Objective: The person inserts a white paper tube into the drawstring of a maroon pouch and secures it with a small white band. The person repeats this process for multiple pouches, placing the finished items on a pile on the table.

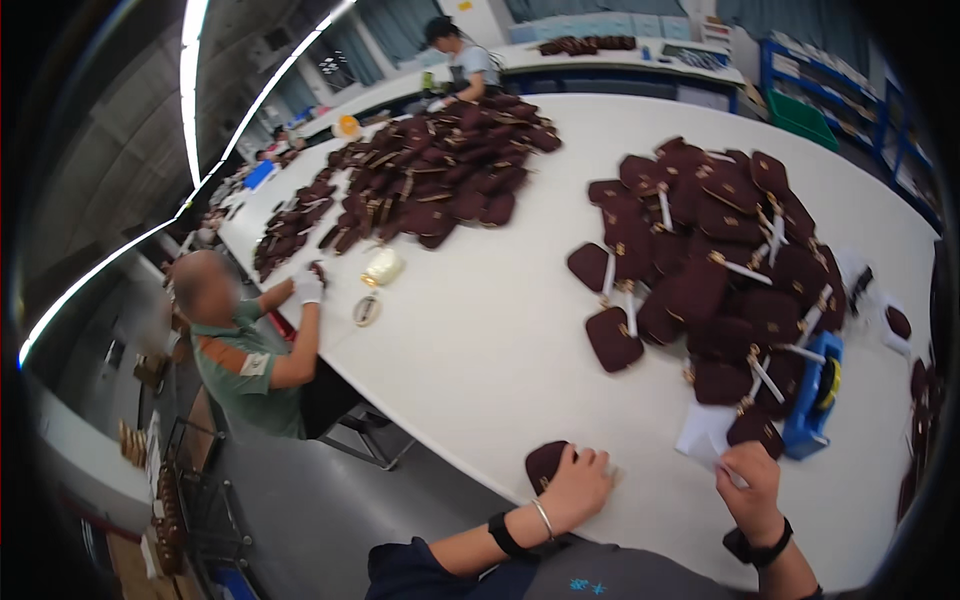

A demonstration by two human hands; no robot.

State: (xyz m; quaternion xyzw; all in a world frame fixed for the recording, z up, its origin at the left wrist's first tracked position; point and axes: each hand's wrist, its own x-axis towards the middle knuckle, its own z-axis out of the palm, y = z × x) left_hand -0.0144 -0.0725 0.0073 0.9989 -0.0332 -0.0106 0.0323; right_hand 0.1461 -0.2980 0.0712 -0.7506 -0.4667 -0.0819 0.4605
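At the near table edge, my left hand [580, 490] has its fingers curled on the right side of a small maroon pouch [545, 465] with gold-coloured lettering. My right hand [752, 487] is pinched at the near corner of some white paper [703, 432]; its fingertips partly hide what they grip. Just beyond that hand lies another maroon pouch [756, 430]. A large heap of maroon pouches [715, 230] rises behind it, many with gold-coloured hardware and white-wrapped strips [745, 270]. The blue tape dispenser [808, 400] stands to the right of my right hand.
A second heap of maroon pouches [440, 170] covers the far left of the white table [470, 330]. A seated co-worker [250, 350] in white gloves works at the left edge, near a tape roll [367, 309] and a pale yellow bundle [382, 267]. Another person [465, 65] is behind the heap.
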